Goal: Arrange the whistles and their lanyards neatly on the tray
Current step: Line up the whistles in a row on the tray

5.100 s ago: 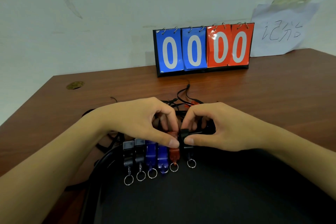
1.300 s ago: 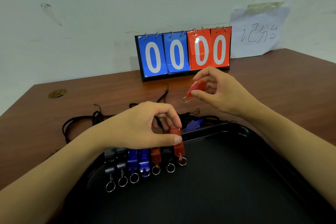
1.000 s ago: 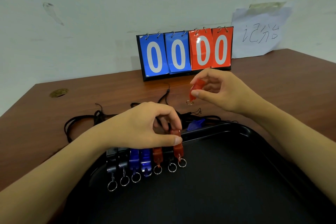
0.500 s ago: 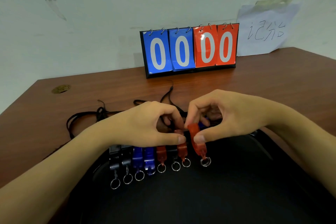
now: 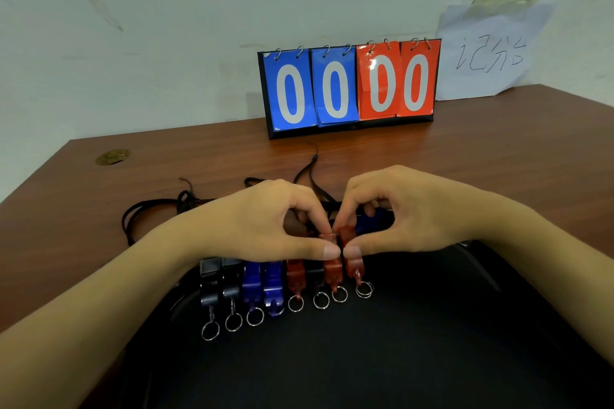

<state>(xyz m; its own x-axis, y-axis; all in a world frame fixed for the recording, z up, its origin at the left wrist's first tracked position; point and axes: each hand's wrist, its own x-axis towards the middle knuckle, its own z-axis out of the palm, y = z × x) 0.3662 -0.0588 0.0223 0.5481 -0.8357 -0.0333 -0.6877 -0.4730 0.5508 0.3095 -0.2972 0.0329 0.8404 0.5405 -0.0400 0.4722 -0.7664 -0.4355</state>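
Red plastic sits pinched between thumb and forefinger of the right hand [image 5: 408, 212]: a red whistle [image 5: 353, 261] being set at the right end of the row on the black tray [image 5: 398, 359]. The left hand [image 5: 265, 222] is closed on the neighbouring red whistle [image 5: 332, 267], steadying it. A clumsy nudge here could knock the tightly packed line askew (the whistles touch side by side). The tray holds black, blue and red whistles, key rings [image 5: 210, 331] pointing toward the person. Black lanyards [image 5: 149, 212] lie tangled on the wooden table [image 5: 498, 159] beyond, with a blue whistle [image 5: 370, 222] among them.

Sports office: desk [image 5: 498, 159], scoreboard [image 5: 349, 86].
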